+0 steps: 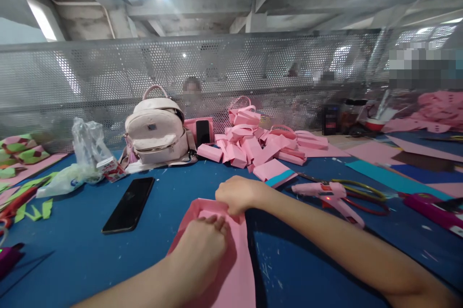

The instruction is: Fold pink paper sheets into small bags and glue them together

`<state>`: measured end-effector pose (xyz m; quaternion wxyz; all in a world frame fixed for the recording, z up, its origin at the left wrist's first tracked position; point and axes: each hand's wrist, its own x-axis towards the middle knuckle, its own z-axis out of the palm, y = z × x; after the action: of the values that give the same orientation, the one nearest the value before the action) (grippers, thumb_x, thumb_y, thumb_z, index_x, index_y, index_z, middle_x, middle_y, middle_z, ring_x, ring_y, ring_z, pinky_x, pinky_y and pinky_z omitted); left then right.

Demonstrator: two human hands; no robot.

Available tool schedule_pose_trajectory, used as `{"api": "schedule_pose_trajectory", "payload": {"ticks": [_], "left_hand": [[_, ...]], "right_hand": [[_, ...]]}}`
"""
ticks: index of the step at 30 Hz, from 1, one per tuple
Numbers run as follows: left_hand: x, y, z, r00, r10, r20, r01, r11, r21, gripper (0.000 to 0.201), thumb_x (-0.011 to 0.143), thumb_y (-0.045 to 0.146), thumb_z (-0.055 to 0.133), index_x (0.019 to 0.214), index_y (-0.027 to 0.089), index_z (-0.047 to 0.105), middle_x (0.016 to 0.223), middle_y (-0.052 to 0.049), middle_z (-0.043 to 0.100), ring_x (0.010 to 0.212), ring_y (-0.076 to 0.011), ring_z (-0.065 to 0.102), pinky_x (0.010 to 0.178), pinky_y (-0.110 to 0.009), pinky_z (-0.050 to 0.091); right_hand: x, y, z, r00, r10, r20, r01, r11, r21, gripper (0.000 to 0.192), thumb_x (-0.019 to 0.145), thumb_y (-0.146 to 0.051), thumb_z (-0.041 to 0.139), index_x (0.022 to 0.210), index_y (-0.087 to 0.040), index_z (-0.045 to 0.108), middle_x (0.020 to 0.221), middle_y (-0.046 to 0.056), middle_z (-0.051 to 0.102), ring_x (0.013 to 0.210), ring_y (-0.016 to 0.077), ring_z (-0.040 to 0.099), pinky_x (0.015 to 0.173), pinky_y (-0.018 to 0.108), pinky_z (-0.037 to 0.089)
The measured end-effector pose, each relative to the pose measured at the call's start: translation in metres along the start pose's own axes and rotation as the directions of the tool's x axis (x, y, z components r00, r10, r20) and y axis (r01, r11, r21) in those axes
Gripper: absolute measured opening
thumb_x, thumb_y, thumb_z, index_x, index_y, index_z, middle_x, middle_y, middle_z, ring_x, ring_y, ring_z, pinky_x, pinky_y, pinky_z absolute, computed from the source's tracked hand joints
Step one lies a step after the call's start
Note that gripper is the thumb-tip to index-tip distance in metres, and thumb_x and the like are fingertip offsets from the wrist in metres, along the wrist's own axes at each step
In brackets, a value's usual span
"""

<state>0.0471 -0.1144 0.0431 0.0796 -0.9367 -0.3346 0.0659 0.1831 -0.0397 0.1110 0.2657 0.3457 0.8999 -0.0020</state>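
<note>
- Left hand [202, 245] pressed flat, fingers curled, on a pink paper sheet [231, 269] lying on the blue table [72, 250]
- Right hand [237, 194] pinches the sheet's far folded edge
- Black phone [129, 204] lies left of the sheet

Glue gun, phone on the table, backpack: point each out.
Glue gun [327, 193], head view, on its body.
Phone [129, 204], head view, mid-screen.
Backpack [156, 130], head view, front pocket.
</note>
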Motion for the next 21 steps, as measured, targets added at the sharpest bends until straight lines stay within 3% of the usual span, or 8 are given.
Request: {"api": "schedule_pose_trajectory", "payload": {"ticks": [2, 5, 11, 16, 21], "left_hand": [[0.0, -0.003, 0.0, 0.989, -0.137, 0.05, 0.134, 0.989, 0.058, 0.034, 0.081, 0.005, 0.057, 0.112, 0.004, 0.07, 0.111, -0.022, 0.073, 0.094, -0.0281, 0.073, 0.076, -0.034, 0.057], [0.0, -0.003, 0.005, 0.981, -0.192, 0.028, 0.189, 0.978, 0.088, 0.029, 0.078, -0.001, 0.057, 0.101, 0.005, 0.074, 0.094, -0.021, 0.075, 0.08, -0.0266, 0.074, 0.067, -0.034, 0.056], [0.003, 0.014, 0.026, 0.977, -0.186, -0.108, 0.209, 0.939, 0.275, 0.03, 0.073, 0.001, 0.068, 0.101, 0.009, 0.078, 0.099, -0.022, 0.076, 0.099, -0.0351, 0.071, 0.096, -0.054, 0.048], [0.003, 0.02, 0.039, 0.967, -0.163, -0.198, 0.23, 0.894, 0.384, 0.046, 0.073, 0.001, 0.066, 0.119, 0.002, 0.07, 0.12, -0.028, 0.068, 0.11, -0.0378, 0.068, 0.097, -0.052, 0.052], [0.003, 0.018, 0.033, 0.98, -0.15, -0.132, 0.191, 0.898, 0.395, 0.051, 0.076, 0.0, 0.061, 0.126, -0.002, 0.063, 0.12, -0.03, 0.066, 0.107, -0.0362, 0.07, 0.089, -0.046, 0.058]], "right_hand": [[0.0, 0.001, 0.0, 1.0, 0.003, 0.005, -0.003, 1.0, 0.008, 0.031, 0.072, -0.019, 0.069, 0.101, -0.01, 0.075, 0.099, 0.017, 0.075, 0.092, 0.0324, 0.072, 0.061, 0.031, 0.049], [0.0, 0.001, 0.0, 1.0, 0.001, 0.007, -0.001, 1.0, 0.016, 0.033, 0.071, -0.02, 0.068, 0.102, -0.01, 0.075, 0.098, 0.017, 0.075, 0.094, 0.0328, 0.071, 0.062, 0.032, 0.049], [-0.001, 0.0, -0.001, 1.0, 0.007, 0.014, -0.007, 1.0, 0.021, 0.031, 0.073, -0.019, 0.067, 0.102, -0.01, 0.075, 0.098, 0.018, 0.075, 0.093, 0.0329, 0.071, 0.062, 0.032, 0.049], [-0.001, 0.0, -0.001, 1.0, 0.003, 0.009, -0.003, 1.0, 0.019, 0.033, 0.074, -0.018, 0.065, 0.104, -0.009, 0.074, 0.102, 0.019, 0.074, 0.096, 0.0329, 0.071, 0.064, 0.032, 0.049], [0.0, 0.001, 0.0, 1.0, -0.003, 0.015, 0.002, 1.0, 0.019, 0.032, 0.074, -0.018, 0.065, 0.103, -0.01, 0.075, 0.099, 0.018, 0.075, 0.095, 0.0333, 0.071, 0.063, 0.033, 0.049]]}}
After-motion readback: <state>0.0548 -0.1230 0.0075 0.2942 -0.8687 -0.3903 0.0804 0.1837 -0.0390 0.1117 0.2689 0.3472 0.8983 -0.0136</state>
